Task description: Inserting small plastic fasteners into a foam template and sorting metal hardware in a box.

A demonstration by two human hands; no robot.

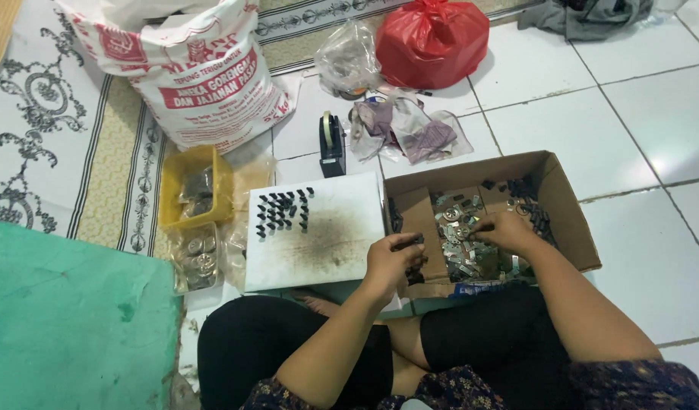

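I sit cross-legged on the floor with a cardboard box [558, 190] in front of me. It holds several small silver metal parts [460, 239] and small black parts [528, 201]. My right hand [505, 231] reaches into the box, fingers down among the silver parts. My left hand [391, 262] is at the box's left edge, fingers closed around a few small black parts [410, 243]. Left of the box lies a stained white board [327, 235] with rows of black parts [281, 209] standing on its upper left area.
A yellow tray [171, 193] and a clear container [197, 254] of metal pieces sit left of the board. Behind are a black tape dispenser [332, 144], a large printed white sack [190, 76], a red plastic bag [433, 42], clear bags [349, 57] and a green mat [68, 319].
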